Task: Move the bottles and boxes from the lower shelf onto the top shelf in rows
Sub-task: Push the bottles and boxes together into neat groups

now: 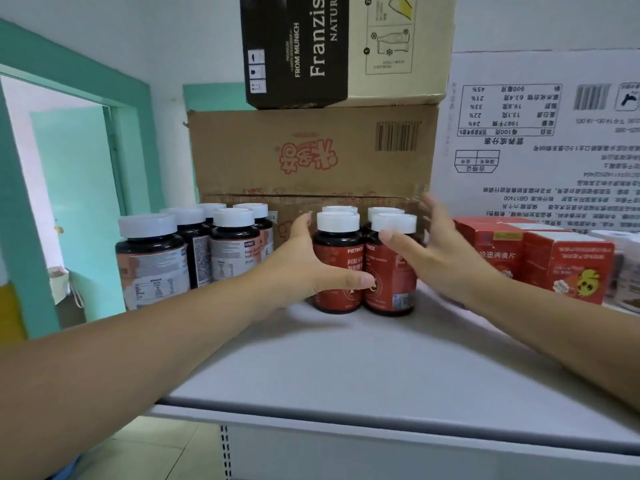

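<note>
Both hands are up on the top shelf [346,368], either side of a tight block of four red-labelled bottles with white caps, two in front and two right behind. The left hand [301,268] wraps the front-left bottle [341,254]: the thumb lies across the red label and the fingers run round the bottle's left side toward the back. The right hand [436,254] is wide open, its fingers spread and a bit blurred. Its thumb tip touches the front-right bottle [391,285] just under the cap. Whether its other fingers reach the rear pair, I can't tell. The two front bottles stand upright and touch each other, with PIETRICK printed on both labels. Of the rear bottles [384,211], only the caps show.

Left of the block, across a small gap, a cluster of pale-labelled bottles [152,265] stands upright near the shelf's left end, dark-bodied with white caps. To the right, beyond the right hand, red boxes [568,268] sit side by side on the same shelf.

Cartons are stacked behind it all. A brown carton [311,154] sits directly behind the red bottles, with a black-and-tan carton [294,46] on top of it. A white carton [536,133] with upside-down print is at the right. A teal door frame [20,202] runs down the far left.
</note>
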The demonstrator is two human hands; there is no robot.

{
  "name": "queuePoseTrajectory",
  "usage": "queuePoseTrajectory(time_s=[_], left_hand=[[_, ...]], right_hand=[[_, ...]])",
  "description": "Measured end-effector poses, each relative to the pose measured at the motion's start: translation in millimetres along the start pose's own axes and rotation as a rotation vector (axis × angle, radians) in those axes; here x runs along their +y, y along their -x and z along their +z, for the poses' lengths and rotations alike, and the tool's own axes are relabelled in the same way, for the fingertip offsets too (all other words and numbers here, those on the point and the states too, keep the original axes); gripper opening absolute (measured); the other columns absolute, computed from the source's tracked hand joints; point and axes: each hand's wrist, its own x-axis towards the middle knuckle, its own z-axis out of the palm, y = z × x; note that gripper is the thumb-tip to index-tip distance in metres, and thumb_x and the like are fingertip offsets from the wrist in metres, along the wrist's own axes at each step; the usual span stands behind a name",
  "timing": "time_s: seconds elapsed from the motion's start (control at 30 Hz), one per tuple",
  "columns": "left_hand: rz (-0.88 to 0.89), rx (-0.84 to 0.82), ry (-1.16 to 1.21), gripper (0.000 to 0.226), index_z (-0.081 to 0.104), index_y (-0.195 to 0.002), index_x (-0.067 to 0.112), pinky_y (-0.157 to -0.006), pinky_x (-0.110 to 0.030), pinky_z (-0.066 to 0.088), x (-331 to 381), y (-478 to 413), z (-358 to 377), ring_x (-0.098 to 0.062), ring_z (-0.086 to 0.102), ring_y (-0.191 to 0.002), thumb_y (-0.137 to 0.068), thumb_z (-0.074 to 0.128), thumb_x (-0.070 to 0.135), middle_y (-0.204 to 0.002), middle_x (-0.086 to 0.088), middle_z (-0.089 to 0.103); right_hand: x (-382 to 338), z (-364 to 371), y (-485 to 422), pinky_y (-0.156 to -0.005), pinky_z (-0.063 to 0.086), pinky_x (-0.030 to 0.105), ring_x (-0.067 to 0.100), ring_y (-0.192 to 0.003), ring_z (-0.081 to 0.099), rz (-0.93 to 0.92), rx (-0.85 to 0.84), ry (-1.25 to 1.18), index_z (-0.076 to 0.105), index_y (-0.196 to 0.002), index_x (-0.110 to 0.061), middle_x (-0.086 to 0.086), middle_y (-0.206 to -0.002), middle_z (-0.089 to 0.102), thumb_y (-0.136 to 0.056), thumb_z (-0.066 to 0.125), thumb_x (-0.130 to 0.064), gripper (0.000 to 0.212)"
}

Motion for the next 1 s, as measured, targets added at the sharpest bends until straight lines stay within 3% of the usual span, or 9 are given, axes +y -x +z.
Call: queuePoseTrajectory(time_s=[0.1,0.17,0.33,0.47,0.57,0.7,0.77,0.87,1.0], left_hand=[[0.019,0.01,-0.113,0.157,-0.002,-0.155,0.034,-0.117,-0.041,0.03,24.6,13.9,-12.9,-0.011,0.029,-0.144,-0.03,0.089,0.06,-0.162,0.009,0.02],[0.072,-0.011,-0.173,0.153,-0.002,-0.154,0.036,-0.117,-0.04,0.03,40.3,30.0,-27.8,-0.011,0.026,-0.145,-0.035,0.091,0.06,-0.162,0.009,0.017],[0.229,0.095,-0.37,0.137,0.016,-0.149,0.046,-0.116,-0.039,0.03,63.7,76.3,-97.3,0.001,0.033,-0.139,-0.031,0.082,0.07,-0.155,0.021,0.031],[0.291,0.269,-0.286,0.132,0.027,-0.148,0.04,-0.117,-0.039,0.03,42.6,94.0,-146.6,-0.001,0.036,-0.139,-0.033,0.084,0.071,-0.152,0.02,0.039],[0.193,0.361,-0.364,0.137,0.017,-0.15,0.043,-0.119,-0.041,0.025,4.0,99.1,-167.6,-0.005,0.023,-0.146,-0.033,0.079,0.076,-0.159,0.018,0.024],[-0.015,0.294,-0.208,0.159,0.003,-0.153,0.039,-0.115,-0.038,0.026,-38.7,95.6,-175.2,-0.015,0.019,-0.148,-0.02,0.081,0.076,-0.164,0.007,0.01],[-0.042,0.229,-0.095,0.16,0.005,-0.154,0.037,-0.114,-0.041,0.03,-55.1,91.0,-172.4,-0.02,0.029,-0.145,-0.021,0.087,0.069,-0.163,0.001,0.017],[0.017,0.118,0.04,0.135,0.023,-0.15,0.029,-0.101,-0.038,0.05,-73.7,83.2,-165.4,-0.013,0.061,-0.12,-0.036,0.092,0.047,-0.142,-0.002,0.053],[0.08,0.037,0.089,0.109,0.04,-0.142,0.019,-0.092,-0.026,0.054,-85.6,74.7,-153.9,-0.01,0.066,-0.111,-0.047,0.089,0.038,-0.125,0.003,0.066]], right_hand=[[-26.2,-7.4,-2.2,-0.101,0.034,0.012,-0.015,-0.12,0.041,-0.099,0.07,0.049,0.017,-0.152,-0.021,-0.018,-0.14,0.039,-0.087,0.063,-0.046,0.084],[-49.0,-6.0,-1.1,-0.102,0.03,0.014,-0.013,-0.122,0.035,-0.14,0.068,0.088,0.015,-0.153,-0.021,-0.022,-0.142,0.034,-0.093,0.058,-0.041,0.076],[-101.3,32.2,0.9,-0.111,0.029,0.032,0.005,-0.139,0.031,-0.191,0.007,-0.004,0.019,-0.153,-0.028,-0.012,-0.157,0.028,-0.095,0.052,-0.042,0.068],[-108.7,91.5,-8.1,-0.103,0.028,0.03,0.01,-0.141,0.029,-0.077,-0.114,-0.126,0.016,-0.154,-0.03,-0.011,-0.159,0.026,-0.094,0.052,-0.043,0.072],[-96.9,140.1,-21.1,-0.114,0.026,0.038,0.017,-0.145,0.024,0.042,-0.16,-0.201,0.011,-0.155,-0.026,-0.005,-0.161,0.02,-0.085,0.057,-0.048,0.086],[-82.3,175.2,-35.7,-0.117,0.027,0.045,0.02,-0.146,0.022,0.125,-0.078,-0.186,0.003,-0.155,-0.019,-0.001,-0.161,0.015,-0.072,0.064,-0.062,0.111],[-71.8,181.1,-40.0,-0.118,0.025,0.045,0.02,-0.147,0.019,0.134,-0.071,-0.17,0.0,-0.155,-0.02,0.0,-0.162,0.012,-0.071,0.067,-0.063,0.116],[-55.2,184.1,-40.0,-0.115,0.032,0.045,0.021,-0.14,0.034,0.161,-0.125,-0.149,0.008,-0.152,-0.028,-0.001,-0.155,0.028,-0.056,0.07,-0.069,0.122],[-39.7,188.0,-41.2,-0.11,0.038,0.04,0.018,-0.128,0.046,0.181,-0.21,-0.191,0.011,-0.147,-0.035,-0.004,-0.142,0.043,-0.052,0.072,-0.062,0.117]])
